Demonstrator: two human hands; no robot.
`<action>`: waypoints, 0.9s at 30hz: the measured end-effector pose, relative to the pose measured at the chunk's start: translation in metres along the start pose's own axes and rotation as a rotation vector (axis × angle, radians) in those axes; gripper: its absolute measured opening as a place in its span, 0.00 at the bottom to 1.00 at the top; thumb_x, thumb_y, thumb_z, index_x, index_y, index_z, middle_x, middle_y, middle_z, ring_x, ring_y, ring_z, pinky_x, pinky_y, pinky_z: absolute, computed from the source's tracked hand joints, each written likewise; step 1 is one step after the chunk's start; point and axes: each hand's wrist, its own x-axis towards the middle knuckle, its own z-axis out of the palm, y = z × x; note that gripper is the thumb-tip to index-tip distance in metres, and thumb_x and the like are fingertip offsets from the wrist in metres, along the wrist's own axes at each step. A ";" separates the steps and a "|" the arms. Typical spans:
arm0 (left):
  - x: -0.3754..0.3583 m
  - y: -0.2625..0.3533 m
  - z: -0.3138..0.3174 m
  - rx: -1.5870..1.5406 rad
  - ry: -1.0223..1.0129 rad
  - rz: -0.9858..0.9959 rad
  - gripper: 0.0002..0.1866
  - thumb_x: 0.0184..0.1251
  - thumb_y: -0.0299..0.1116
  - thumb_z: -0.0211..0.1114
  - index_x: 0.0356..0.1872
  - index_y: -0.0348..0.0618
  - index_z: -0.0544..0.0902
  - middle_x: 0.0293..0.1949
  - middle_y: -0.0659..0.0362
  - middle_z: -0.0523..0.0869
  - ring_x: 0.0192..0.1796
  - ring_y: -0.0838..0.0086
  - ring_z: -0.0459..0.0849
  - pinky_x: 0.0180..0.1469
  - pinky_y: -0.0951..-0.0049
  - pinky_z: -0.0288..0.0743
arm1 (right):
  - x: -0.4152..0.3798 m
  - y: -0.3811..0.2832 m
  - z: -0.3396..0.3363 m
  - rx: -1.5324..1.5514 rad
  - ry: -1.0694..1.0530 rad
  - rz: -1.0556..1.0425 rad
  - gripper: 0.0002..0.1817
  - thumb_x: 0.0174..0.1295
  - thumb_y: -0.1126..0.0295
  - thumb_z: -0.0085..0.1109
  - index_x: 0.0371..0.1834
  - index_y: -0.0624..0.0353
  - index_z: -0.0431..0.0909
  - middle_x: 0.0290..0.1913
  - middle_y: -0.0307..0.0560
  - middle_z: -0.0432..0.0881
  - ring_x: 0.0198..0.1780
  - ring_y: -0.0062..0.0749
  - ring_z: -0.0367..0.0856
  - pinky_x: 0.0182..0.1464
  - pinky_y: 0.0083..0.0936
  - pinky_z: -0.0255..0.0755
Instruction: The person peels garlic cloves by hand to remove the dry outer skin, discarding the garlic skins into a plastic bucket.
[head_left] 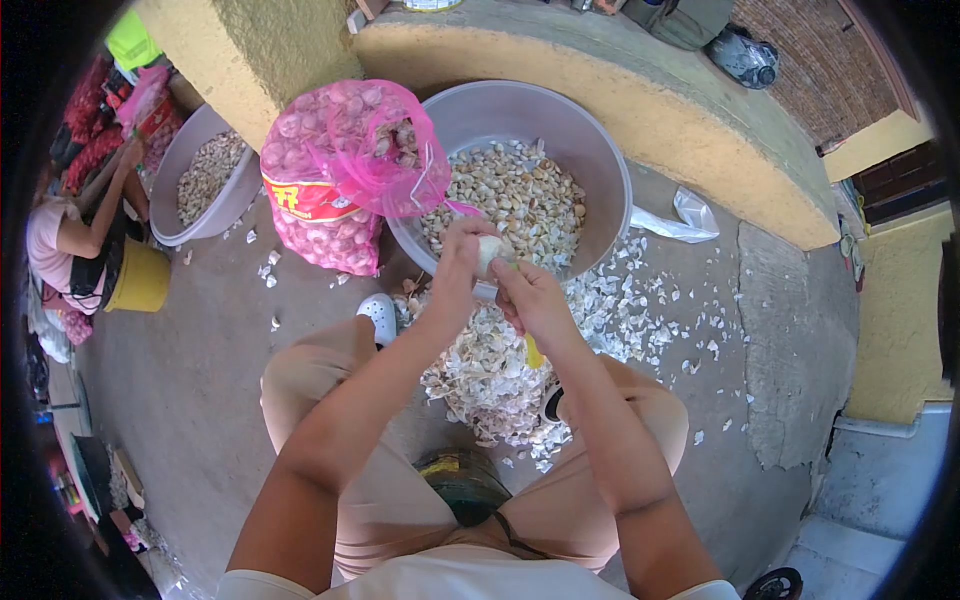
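A whitish garlic bulb (488, 254) is held over the near rim of a grey tub (612, 190). My left hand (458, 252) is closed around the bulb's left side. From the right, the thumb and fingers of my right hand (532, 300) pinch at the bulb's edge. Just below the right hand shows a yellow handle-like piece (534, 351); what it belongs to is hidden. Loose garlic cloves (530, 195) lie in the tub. Under my hands, a heap of papery garlic skins (480, 375) covers the floor between my feet.
A pink mesh sack of garlic (325, 235) stands against the tub's left side. Further left, another person (85, 235) sits by a yellow bucket (138, 275) and a second tub (165, 220) of cloves. A low curved wall (600, 85) runs behind; a silvery plastic bag (685, 218) lies at right.
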 end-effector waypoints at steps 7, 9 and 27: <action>0.011 0.023 -0.010 0.320 -0.099 -0.273 0.17 0.65 0.44 0.48 0.40 0.40 0.74 0.31 0.62 0.75 0.32 0.81 0.74 0.31 0.81 0.69 | 0.003 0.003 -0.006 -0.026 -0.027 0.016 0.18 0.59 0.57 0.51 0.17 0.57 0.68 0.12 0.34 0.64 0.10 0.15 0.58 0.10 0.15 0.49; 0.007 0.023 -0.008 0.337 -0.040 -0.336 0.18 0.65 0.43 0.49 0.41 0.37 0.74 0.31 0.61 0.76 0.33 0.81 0.75 0.27 0.80 0.70 | 0.005 0.009 -0.005 -0.170 0.012 -0.036 0.19 0.58 0.56 0.52 0.20 0.60 0.71 0.13 0.37 0.68 0.15 0.17 0.64 0.18 0.18 0.56; 0.008 0.024 -0.004 0.088 0.052 -0.419 0.19 0.68 0.47 0.41 0.43 0.43 0.73 0.35 0.63 0.76 0.36 0.84 0.74 0.35 0.82 0.70 | 0.003 -0.003 -0.015 -0.586 0.114 -0.192 0.25 0.51 0.48 0.56 0.29 0.63 0.71 0.23 0.53 0.75 0.27 0.43 0.74 0.31 0.33 0.65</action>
